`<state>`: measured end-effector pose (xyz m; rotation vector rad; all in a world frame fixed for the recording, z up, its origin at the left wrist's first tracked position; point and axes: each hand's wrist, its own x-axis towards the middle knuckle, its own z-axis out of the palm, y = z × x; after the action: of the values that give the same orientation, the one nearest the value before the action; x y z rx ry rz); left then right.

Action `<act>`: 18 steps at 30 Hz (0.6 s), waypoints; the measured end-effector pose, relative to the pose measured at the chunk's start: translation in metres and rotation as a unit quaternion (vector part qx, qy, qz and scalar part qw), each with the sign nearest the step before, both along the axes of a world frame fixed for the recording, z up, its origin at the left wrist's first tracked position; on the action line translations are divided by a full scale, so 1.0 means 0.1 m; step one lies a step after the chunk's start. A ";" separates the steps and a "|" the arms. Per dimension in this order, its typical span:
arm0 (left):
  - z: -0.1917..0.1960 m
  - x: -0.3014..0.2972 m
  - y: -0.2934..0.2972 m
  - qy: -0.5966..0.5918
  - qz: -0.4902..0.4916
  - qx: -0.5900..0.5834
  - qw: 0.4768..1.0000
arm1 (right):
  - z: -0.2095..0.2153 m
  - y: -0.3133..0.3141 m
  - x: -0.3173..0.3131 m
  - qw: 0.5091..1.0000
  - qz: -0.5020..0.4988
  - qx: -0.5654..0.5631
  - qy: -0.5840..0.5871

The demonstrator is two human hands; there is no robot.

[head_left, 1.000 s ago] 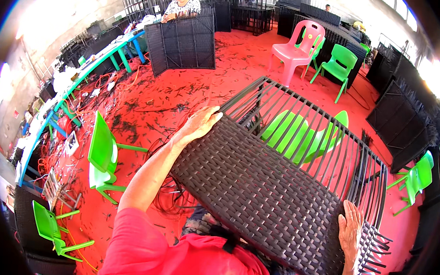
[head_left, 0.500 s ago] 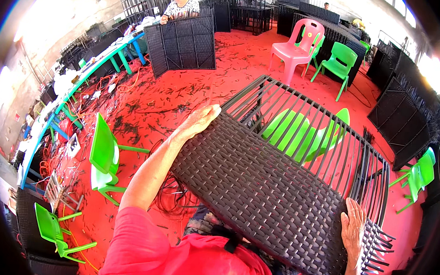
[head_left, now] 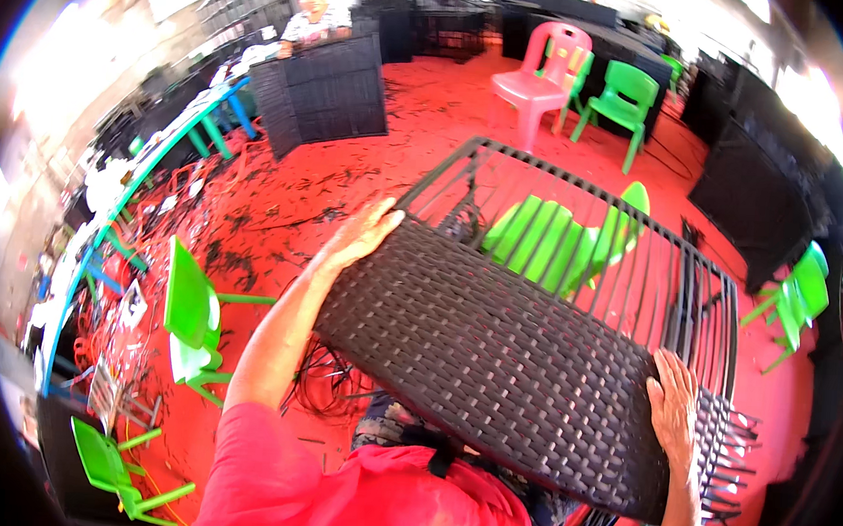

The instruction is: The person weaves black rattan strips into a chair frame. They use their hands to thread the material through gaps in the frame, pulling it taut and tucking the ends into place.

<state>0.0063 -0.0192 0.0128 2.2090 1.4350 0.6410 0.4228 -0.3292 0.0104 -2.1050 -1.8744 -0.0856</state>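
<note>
Panel [head_left: 521,361] of dark woven wicker lies across our lap, tilted, its long axis running from upper left to lower right. The woven part sits nearest us, and bare black ribs (not yet woven) stretch away over a green chair [head_left: 559,236] beneath. We hold the panel at its two ends. Our left hand [head_left: 364,232] rests on the far left corner, fingers curled over the edge where the weave meets the ribs. Our right hand [head_left: 676,406] lies flat on the near right end, fingers spread on the weave, beside loose strand ends that stick out past the edge. The right hand is closer to our body; the left arm reaches well out. Red floor [head_left: 427,141] with scattered offcuts lies all round.
</note>
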 end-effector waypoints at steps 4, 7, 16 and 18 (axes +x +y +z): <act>-0.11 -0.02 0.10 0.039 -0.026 0.029 0.998 | 0.01 0.03 -0.01 1.000 0.006 0.023 0.005; -0.13 0.04 0.10 0.049 -0.025 0.049 0.997 | 0.03 -0.12 -0.01 1.000 -0.005 0.024 0.009; -0.13 -0.03 0.06 0.142 -0.037 0.172 0.974 | 0.19 -1.28 -0.80 0.995 -0.063 -0.065 -0.039; -0.08 0.13 0.02 0.203 -0.067 0.213 0.953 | 0.04 -1.40 -0.93 0.992 -0.114 -0.039 -0.042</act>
<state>0.0195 -0.0175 0.0046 2.8866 1.4127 0.5040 0.3300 -0.4689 0.0143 -2.3977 -1.6983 -0.1582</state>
